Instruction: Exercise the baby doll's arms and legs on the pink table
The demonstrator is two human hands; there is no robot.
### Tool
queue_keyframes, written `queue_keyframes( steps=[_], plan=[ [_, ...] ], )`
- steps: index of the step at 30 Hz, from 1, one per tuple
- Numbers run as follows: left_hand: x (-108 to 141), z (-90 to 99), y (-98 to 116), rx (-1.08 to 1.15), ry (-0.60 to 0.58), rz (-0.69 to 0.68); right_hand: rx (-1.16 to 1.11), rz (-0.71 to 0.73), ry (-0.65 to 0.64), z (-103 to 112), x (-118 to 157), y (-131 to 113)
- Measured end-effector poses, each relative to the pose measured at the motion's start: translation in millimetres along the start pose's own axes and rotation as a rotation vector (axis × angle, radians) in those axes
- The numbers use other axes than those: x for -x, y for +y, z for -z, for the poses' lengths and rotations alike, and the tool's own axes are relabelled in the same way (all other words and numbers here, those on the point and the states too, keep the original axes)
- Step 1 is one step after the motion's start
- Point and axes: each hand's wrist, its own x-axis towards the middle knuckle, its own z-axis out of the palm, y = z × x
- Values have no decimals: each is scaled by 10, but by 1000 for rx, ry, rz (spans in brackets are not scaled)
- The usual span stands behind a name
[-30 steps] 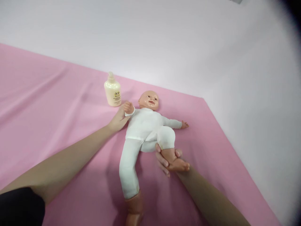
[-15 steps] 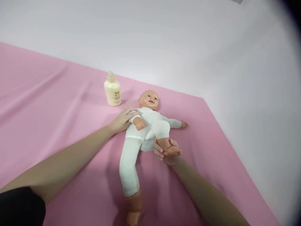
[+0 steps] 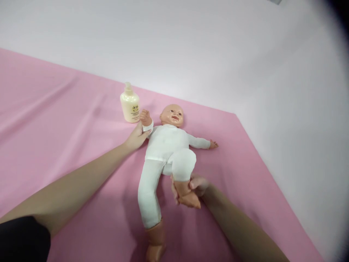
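A baby doll (image 3: 169, 142) in white clothes lies face up, its head toward the far edge. My left hand (image 3: 135, 137) is closed round the doll's raised arm on the left, near its wrist; part of my fingers is hidden behind the sleeve. Around the ankle of the doll's bent leg on the right wraps my right hand (image 3: 198, 185), thumb on the near side. The doll's other leg lies stretched toward me, and its other arm points out to the right.
A cream-coloured pump bottle (image 3: 130, 105) stands upright just left of the doll's raised hand. Pink cloth (image 3: 68, 120) covers the surface, whose far and right edges border a pale area.
The doll's left-side arm has swung up and outward with my left hand, off its body. My right hand has drawn the bent leg toward me and slightly left, so the knee is less folded.
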Motion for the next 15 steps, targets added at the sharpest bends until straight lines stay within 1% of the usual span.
queue_keyframes(
  steps=[3,5,11,13,15],
  plan=[
    [1,-3,-1,22,9,-4,50,-206,-138,6,-19,25],
    [1,-5,6,18,12,-2,72,-252,-188,13,-29,30],
    [1,-1,-7,-26,3,11,27,-198,-219,38,-28,25],
    [-1,4,-9,-45,-11,-25,-12,-142,-187,47,-17,30],
    [-1,10,16,-71,-33,-103,-65,-65,-147,51,-5,33]
  ],
)
